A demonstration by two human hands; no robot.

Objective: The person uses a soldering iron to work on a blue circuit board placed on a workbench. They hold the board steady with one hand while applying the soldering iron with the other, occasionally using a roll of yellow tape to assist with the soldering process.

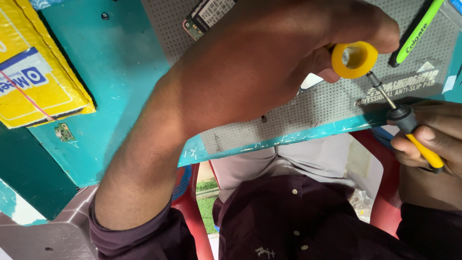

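Matt grey perforated rubber-like pad (308, 103), glossy yellow plastic ring (354, 59), shiny metal screwdriver shaft (382, 91), chipped teal painted table (120, 72)

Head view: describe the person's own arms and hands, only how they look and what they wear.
Both hands are bare: no gloves, rings or watch in view. The left hand joins a long bare forearm, whose dark maroon sleeve is pushed up near the elbow. The right hand shows short plain fingernails; its dark maroon cuff sits at the wrist. The sleeves match the buttoned maroon shirt.

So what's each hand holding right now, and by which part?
Left hand pinches a yellow ring-shaped piece by its rim. Right hand grips the screwdriver by its yellow-and-black handle.
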